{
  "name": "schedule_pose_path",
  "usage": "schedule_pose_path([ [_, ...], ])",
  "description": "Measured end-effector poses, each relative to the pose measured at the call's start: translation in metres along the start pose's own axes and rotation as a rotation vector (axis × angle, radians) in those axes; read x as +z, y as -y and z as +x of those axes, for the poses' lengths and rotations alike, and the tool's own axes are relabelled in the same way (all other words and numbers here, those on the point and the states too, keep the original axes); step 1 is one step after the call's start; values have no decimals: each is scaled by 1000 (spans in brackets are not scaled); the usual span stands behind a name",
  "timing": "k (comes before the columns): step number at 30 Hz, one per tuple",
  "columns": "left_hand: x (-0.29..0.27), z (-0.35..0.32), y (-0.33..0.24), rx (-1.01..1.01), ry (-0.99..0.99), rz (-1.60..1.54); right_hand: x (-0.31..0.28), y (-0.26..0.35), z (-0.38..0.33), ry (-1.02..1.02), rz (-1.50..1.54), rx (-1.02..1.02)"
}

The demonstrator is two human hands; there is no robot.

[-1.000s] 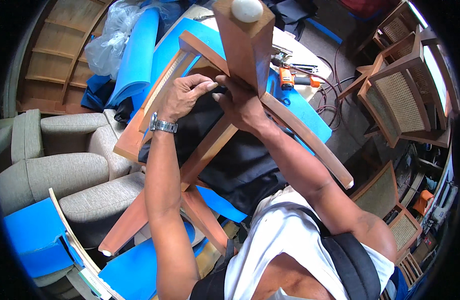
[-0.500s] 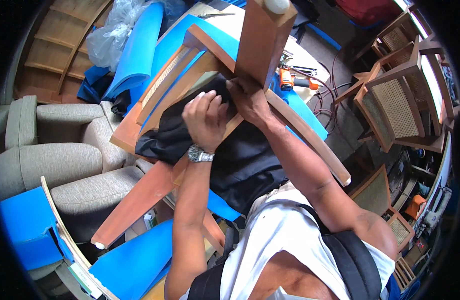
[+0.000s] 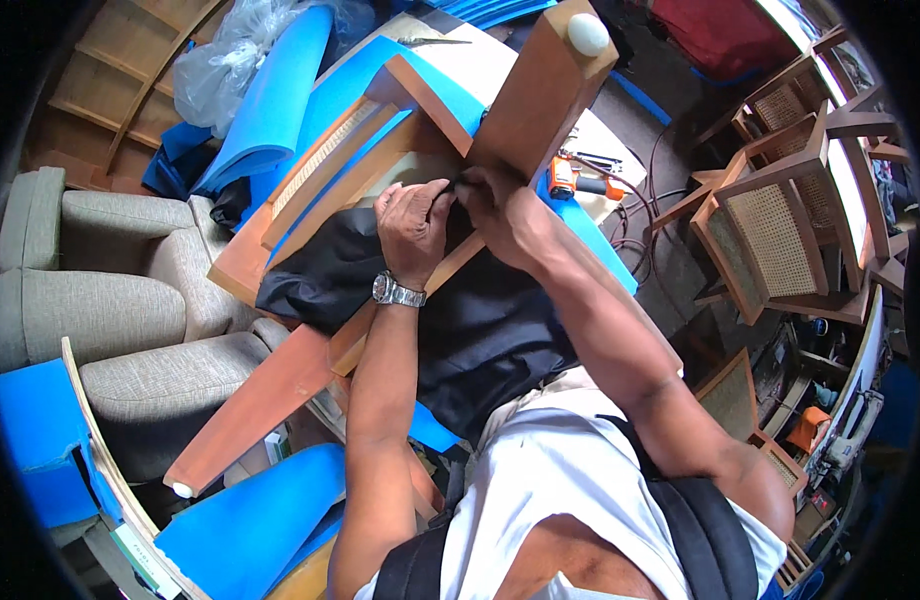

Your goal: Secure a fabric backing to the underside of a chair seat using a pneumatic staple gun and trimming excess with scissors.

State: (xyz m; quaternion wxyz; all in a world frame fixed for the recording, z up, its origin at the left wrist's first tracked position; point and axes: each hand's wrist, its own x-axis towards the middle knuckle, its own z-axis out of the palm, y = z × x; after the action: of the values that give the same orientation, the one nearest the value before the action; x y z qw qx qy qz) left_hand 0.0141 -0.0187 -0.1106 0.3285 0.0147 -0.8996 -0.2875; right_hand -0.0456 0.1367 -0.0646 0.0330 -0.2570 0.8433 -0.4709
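A wooden chair frame [image 3: 430, 100] lies upturned before me, its legs pointing up and outward with white round feet on their ends. Black cloth [image 3: 490, 330] drapes over the frame and hangs down toward my lap. At the base of the thick upper leg [image 3: 545, 95], my right hand [image 3: 505, 215] is closed on the cloth's edge. Close beside it, my left hand [image 3: 412, 235], with a metal watch at the wrist, pinches the same cloth. Its fingertips nearly meet those of the right. The leg and my fingers partly hide the corner where the cloth meets the wood.
An orange and black power tool [image 3: 580, 180] lies right of the leg, near coiled hoses [image 3: 655, 215]. Blue foam sheets [image 3: 280, 110] and clear plastic [image 3: 220, 80] are at the far left. Grey upholstered seats [image 3: 110, 300] stand left; cane-panelled chairs [image 3: 780, 230] are stacked right.
My left hand has come over to the right hand and now pinches the cloth. The view has shifted slightly, with the upper leg appearing farther right.
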Motion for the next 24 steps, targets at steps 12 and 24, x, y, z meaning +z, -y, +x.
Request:
schedule_pose_path([
  [12, 32, 77, 87, -465, 372, 116, -132, -144, 42, 441, -458, 522],
  [24, 51, 103, 54, -492, 124, 324, -18, -315, 44, 498, -753, 492],
])
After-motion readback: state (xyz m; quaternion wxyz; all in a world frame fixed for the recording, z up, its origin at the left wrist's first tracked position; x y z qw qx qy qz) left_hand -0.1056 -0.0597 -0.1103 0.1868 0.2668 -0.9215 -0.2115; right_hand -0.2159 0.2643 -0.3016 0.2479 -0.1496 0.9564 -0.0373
